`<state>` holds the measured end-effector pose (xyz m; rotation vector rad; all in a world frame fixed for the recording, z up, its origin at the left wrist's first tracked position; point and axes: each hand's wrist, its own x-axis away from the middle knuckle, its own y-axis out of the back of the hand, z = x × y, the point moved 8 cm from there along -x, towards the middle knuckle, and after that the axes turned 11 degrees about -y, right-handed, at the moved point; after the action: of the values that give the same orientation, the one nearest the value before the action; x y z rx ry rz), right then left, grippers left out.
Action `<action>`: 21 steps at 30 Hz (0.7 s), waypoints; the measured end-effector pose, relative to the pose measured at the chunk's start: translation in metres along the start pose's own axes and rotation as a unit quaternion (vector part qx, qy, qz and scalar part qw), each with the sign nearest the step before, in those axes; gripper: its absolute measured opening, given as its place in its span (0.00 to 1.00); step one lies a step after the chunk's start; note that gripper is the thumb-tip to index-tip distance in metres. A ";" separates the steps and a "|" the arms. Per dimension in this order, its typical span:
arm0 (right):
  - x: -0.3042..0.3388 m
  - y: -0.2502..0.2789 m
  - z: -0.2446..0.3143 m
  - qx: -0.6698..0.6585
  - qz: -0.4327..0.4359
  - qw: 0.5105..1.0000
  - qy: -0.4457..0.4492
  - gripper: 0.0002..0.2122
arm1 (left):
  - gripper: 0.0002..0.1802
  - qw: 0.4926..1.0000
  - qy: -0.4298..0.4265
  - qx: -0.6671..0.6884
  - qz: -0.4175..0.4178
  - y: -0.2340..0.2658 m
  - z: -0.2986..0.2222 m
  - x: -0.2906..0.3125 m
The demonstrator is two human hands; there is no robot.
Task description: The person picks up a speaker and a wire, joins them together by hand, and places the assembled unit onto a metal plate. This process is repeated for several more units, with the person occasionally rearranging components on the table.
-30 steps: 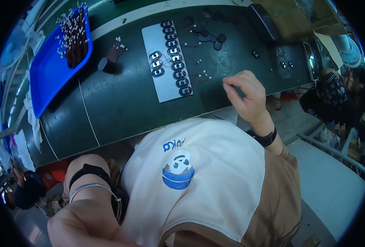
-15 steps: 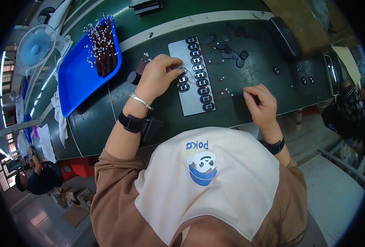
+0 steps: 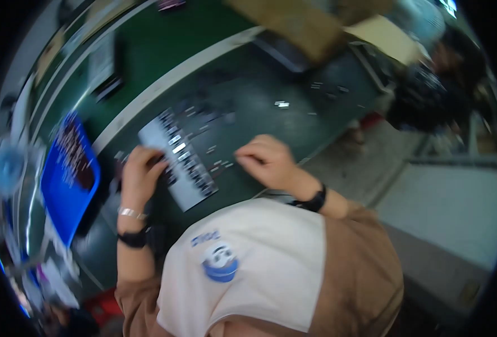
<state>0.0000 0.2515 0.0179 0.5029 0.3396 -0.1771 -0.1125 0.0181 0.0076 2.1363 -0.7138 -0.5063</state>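
Note:
A pale flat plate (image 3: 184, 194) lies tilted on the green bench, carrying two rows of small black oval parts (image 3: 188, 159) with thin wires. My left hand (image 3: 140, 175) reaches over the plate's left edge. Its thumb and index finger are bent toward each other by the shorter row; blur hides what lies between the tips. To the right of the plate, my right hand (image 3: 268, 161) hovers apart from it, fingers curled and thumb against the index finger. Anything in that pinch is too small to make out. Small white connectors (image 3: 220, 164) lie between the plate and my right hand.
A blue tray (image 3: 63, 210) of dark wire bundles stands at the left. Loose dark parts (image 3: 228, 117) lie beyond the plate. A black box (image 3: 282, 51) and a cardboard box (image 3: 293, 25) sit at the back. Another person (image 3: 428, 98) is at the far right.
The whole view has swung right and blurred, so bench, plate and tray appear further left and turned. My left hand stays at the plate's left row; my right hand stays right of the plate.

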 end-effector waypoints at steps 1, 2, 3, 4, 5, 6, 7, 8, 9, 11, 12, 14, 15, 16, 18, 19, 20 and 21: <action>-0.001 -0.003 -0.001 -0.017 0.004 1.000 0.000 0.03 | 0.10 1.000 0.015 0.024 -0.012 0.002 0.000 0.005; -0.001 -0.005 -0.002 -0.042 0.007 0.999 0.000 0.03 | 0.09 0.998 0.036 0.042 -0.020 0.004 0.003 0.007; 0.001 0.003 -0.004 -0.028 -0.006 1.000 -0.006 0.03 | 0.09 0.998 0.020 0.050 -0.012 -0.002 -0.002 0.001; 0.002 0.005 -0.004 -0.024 -0.005 1.000 -0.011 0.03 | 0.09 0.998 0.029 0.052 -0.009 -0.003 -0.001 -0.001; 0.002 0.006 -0.004 -0.022 -0.003 1.000 -0.014 0.03 | 0.09 0.998 0.042 0.052 -0.006 -0.004 0.001 -0.004; 0.003 0.007 -0.004 -0.023 0.001 1.000 -0.017 0.03 | 0.09 0.997 0.057 0.051 -0.005 -0.004 0.002 -0.005; 0.003 0.010 -0.005 -0.021 -0.003 1.000 -0.018 0.03 | 0.09 0.997 0.053 0.051 -0.003 -0.006 0.000 -0.007; 0.003 0.012 -0.005 -0.019 -0.006 1.000 -0.016 0.04 | 0.09 0.998 0.046 0.046 -0.009 -0.007 -0.003 -0.009; 0.003 0.015 -0.006 -0.018 -0.010 1.000 -0.014 0.04 | 0.09 0.998 0.039 0.041 -0.015 -0.009 -0.006 -0.010; 0.003 0.016 -0.005 -0.012 -0.018 1.000 -0.009 0.04 | 0.10 0.999 0.027 0.036 -0.022 -0.010 -0.009 -0.008; 0.004 0.016 -0.005 -0.016 -0.021 1.000 -0.004 0.04 | 0.10 0.999 0.025 0.017 -0.033 -0.010 -0.011 -0.005; 0.005 0.016 -0.004 -0.020 -0.026 0.999 0.012 0.04 | 0.11 0.998 0.023 -0.018 -0.062 -0.009 -0.013 0.002; 0.005 0.017 -0.003 -0.011 -0.033 0.999 0.015 0.04 | 0.11 0.998 0.011 -0.014 -0.064 -0.011 -0.014 0.004; 0.007 0.017 -0.003 -0.014 -0.033 0.999 0.011 0.04 | 0.11 0.997 0.004 -0.023 -0.069 -0.012 -0.013 0.006; 0.008 0.013 -0.002 -0.031 -0.028 0.999 0.004 0.04 | 0.10 0.996 -0.001 -0.046 -0.078 -0.009 -0.012 0.012; 0.007 0.014 -0.001 -0.027 -0.032 0.999 0.006 0.04 | 0.10 0.996 -0.007 -0.045 -0.079 -0.007 -0.012 0.012; 0.006 0.016 0.000 -0.036 -0.037 0.999 0.008 0.04 | 0.09 0.993 0.002 0.010 -0.116 0.000 -0.009 0.014; 0.005 0.017 0.001 -0.045 -0.041 0.998 0.009 0.04 | 0.09 0.986 0.013 0.064 -0.151 0.008 -0.007 0.016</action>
<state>0.0087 0.2649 0.0246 0.4019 0.3836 -0.2355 -0.0986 0.0081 0.0162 2.3827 -0.4181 -0.6049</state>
